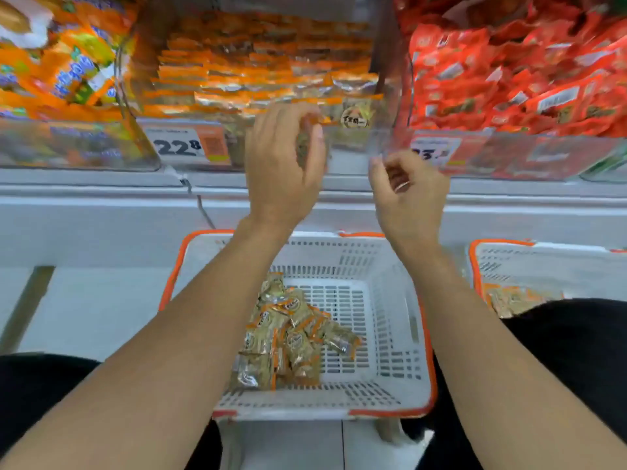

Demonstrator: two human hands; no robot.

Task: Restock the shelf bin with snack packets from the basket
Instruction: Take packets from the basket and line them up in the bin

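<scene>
My left hand (283, 164) is raised at the front rim of the clear plastic shelf bin (359, 144), fingers curled round a brownish snack packet with an orange end (305, 144), while my right hand (409, 195) hangs just beside it to the right, fingers loosely curled and holding nothing. The bin is filled with rows of orange-edged packets (258, 72), and a white price tag reading 22.8 (185, 145) sits at its front left corner. Below my forearms, the white slotted plastic basket with an orange rim (400, 334) holds a heap of the same packets (288, 337) against its left side and near edge.
</scene>
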